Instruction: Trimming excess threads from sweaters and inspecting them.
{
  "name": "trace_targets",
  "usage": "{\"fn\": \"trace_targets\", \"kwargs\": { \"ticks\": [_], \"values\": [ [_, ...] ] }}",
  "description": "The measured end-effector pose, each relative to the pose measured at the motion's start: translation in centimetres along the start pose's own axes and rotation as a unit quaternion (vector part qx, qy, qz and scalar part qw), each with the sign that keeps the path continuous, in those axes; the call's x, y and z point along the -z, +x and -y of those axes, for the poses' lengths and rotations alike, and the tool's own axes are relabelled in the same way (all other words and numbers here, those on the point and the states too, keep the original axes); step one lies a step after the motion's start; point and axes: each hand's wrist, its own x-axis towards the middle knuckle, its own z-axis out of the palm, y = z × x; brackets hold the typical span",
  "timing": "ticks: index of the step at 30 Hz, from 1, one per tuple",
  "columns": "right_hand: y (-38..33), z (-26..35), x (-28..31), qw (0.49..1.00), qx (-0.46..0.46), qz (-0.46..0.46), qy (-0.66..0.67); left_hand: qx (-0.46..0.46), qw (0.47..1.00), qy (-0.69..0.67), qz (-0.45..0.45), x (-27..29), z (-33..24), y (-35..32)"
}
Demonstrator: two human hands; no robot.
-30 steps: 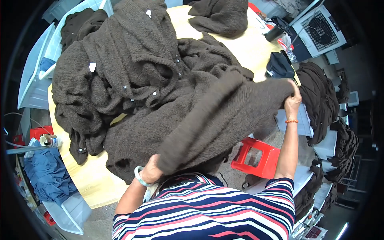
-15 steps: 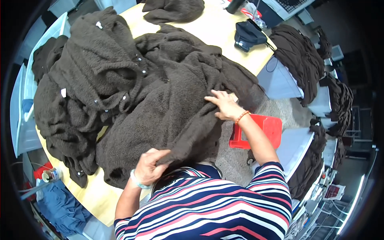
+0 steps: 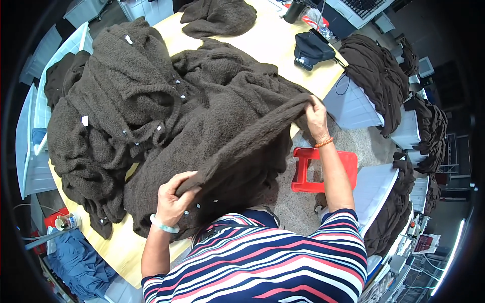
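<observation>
A dark brown fleecy garment (image 3: pixel 222 131) with small light buttons lies over the table's front edge. My left hand (image 3: pixel 174 198), a pale bangle on its wrist, is closed on one end of its raised edge. At the other end, my right hand (image 3: pixel 317 118), with an orange bead bracelet, pinches the same edge. Between the two hands the edge is stretched in a slanting line, rising to the far right. Its lower part hangs near my body, where a few buttons show. Left of it, a heap of similar brown garments (image 3: pixel 116 76) carries white tags.
The pale yellow table (image 3: pixel 268 48) bears a black cap-like item (image 3: pixel 313 49) and another brown garment (image 3: pixel 220 17). A red plastic stool (image 3: pixel 346 169) stands on the floor at right. White bins (image 3: pixel 376 189) piled with brown clothing line the right side. Blue cloth (image 3: pixel 78 260) lies lower left.
My right hand has moved up and right, lifting the garment's edge until it is taut. My left hand has risen slightly to the left, and buttons now show below it.
</observation>
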Motion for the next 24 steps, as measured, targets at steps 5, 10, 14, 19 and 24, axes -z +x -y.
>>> {"fn": "trace_targets", "kwargs": {
  "ticks": [5, 10, 14, 19, 24],
  "values": [
    [1.9, -1.0, 2.4, 0.985, 0.016, -0.114, 0.131, -0.08, 0.939, 0.335, -0.005, -0.3, 3.0, 3.4],
    [4.8, 1.3, 5.5, 0.949, 0.058, -0.238, 0.197, -0.025, 0.895, 0.43, -0.118, 1.8, 1.0, 10.9],
    [6.4, 7.9, 7.0, 0.922, 0.123, -0.341, 0.139, -0.1, 0.966, 0.136, -0.194, 5.6, -6.3, 20.3],
    [5.6, 13.6, 12.7, 0.864, 0.257, -0.421, -0.096, -0.339, 0.898, -0.208, -0.186, 6.4, -18.4, 19.9],
    [-0.5, 20.4, 13.0, 0.932, 0.295, -0.199, -0.064, -0.34, 0.926, -0.137, -0.087, 11.8, -12.4, 0.8]
  ]
}}
